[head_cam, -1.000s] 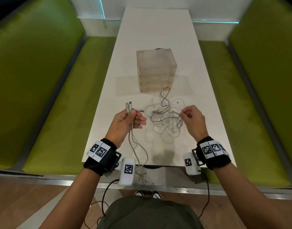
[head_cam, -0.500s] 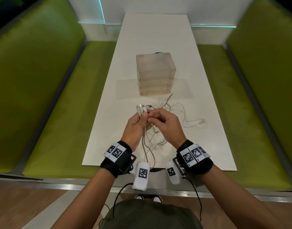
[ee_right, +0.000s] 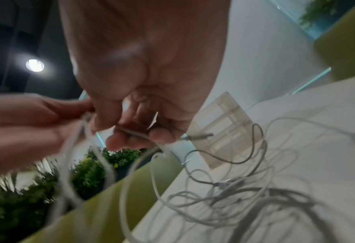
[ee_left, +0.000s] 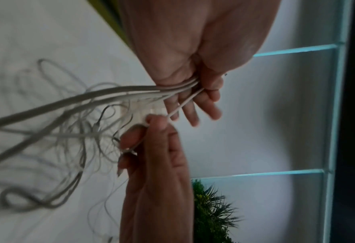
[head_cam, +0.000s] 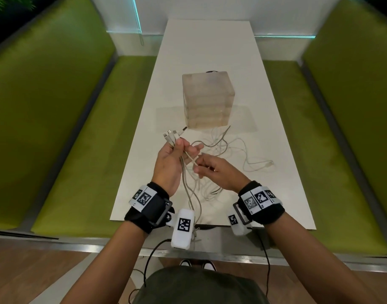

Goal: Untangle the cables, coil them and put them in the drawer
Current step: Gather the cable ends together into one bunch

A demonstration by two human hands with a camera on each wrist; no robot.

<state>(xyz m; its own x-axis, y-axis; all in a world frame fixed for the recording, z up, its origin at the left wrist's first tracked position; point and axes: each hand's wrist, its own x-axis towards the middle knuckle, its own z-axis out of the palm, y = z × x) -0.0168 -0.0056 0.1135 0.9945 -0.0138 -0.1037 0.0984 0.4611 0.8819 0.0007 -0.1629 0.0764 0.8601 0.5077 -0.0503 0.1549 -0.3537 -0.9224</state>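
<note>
A tangle of thin white and grey cables (head_cam: 221, 150) lies on the white table (head_cam: 210, 51), in front of a translucent drawer box (head_cam: 206, 99). My left hand (head_cam: 179, 148) is raised above the table and grips several cable ends, their plugs (head_cam: 171, 137) sticking up past the thumb; in the left wrist view the cables (ee_left: 110, 93) run out of the fist (ee_left: 193, 85). My right hand (head_cam: 201, 166) pinches one white cable (head_cam: 191, 160) just below the left hand. The right wrist view shows the fingers (ee_right: 130, 131) curled round a cable, blurred.
Green upholstered benches (head_cam: 78, 139) flank the table on both sides. One loose cable end (head_cam: 269, 164) trails toward the right table edge. Strands hang over the near table edge (head_cam: 197, 216). A white wall with a lit strip (head_cam: 126, 31) closes the far end.
My right hand left the tangle, came across to meet my left hand, and now pinches one cable below it. My left hand has risen a little with its bundle of plugs.
</note>
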